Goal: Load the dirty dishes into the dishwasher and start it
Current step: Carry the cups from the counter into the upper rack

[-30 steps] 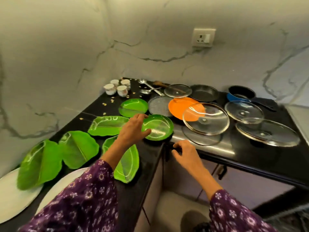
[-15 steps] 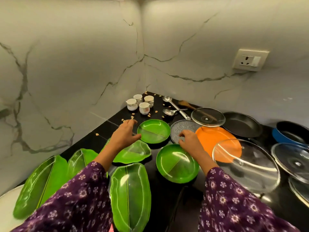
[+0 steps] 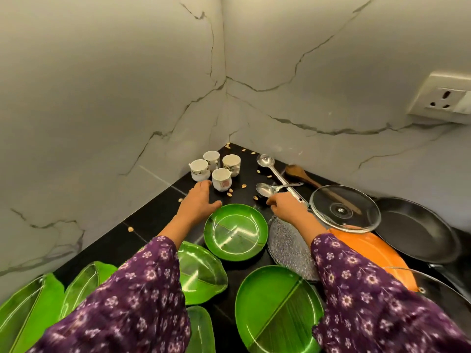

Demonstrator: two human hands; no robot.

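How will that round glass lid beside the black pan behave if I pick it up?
The glass lid is clear glass, so probably fragile and fairly heavy for its size. Its glossy surface may be slippery; the centre knob looks the safer grip. It lies over the wooden spoon and the orange plate, so it may rock.

A head-worn camera looks forward and down from above and behind the left hand (image 3: 201,202) and right hand (image 3: 286,208). It sits close over the counter (image 3: 153,220), facing the wall corner (image 3: 224,103) beyond them.
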